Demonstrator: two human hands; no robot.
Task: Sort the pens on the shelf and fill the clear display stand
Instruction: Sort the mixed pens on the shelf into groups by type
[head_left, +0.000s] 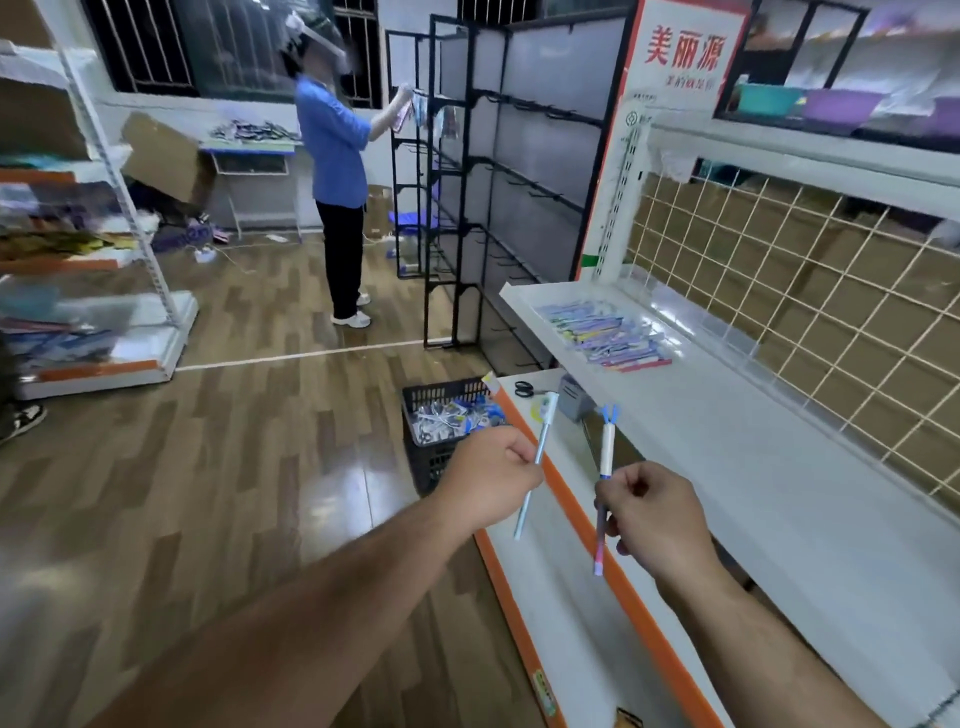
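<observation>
White shelf (753, 493) runs along our right above wood-plank floor (234, 441); a pile of pens (608, 332) lies at its far end. Our left hand (488, 475) pinches 1 blue pen (546, 418), our right hand (660, 514) 1 white pen (607, 452); a black basket (434, 397) stands beyond.

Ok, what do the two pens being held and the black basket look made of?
Pale-blue pen, left hand: likely plastic, smooth barrel. White-topped pen, right hand: likely plastic, slight gloss. Black basket: moulded plastic, judging by its lattice walls.
</observation>
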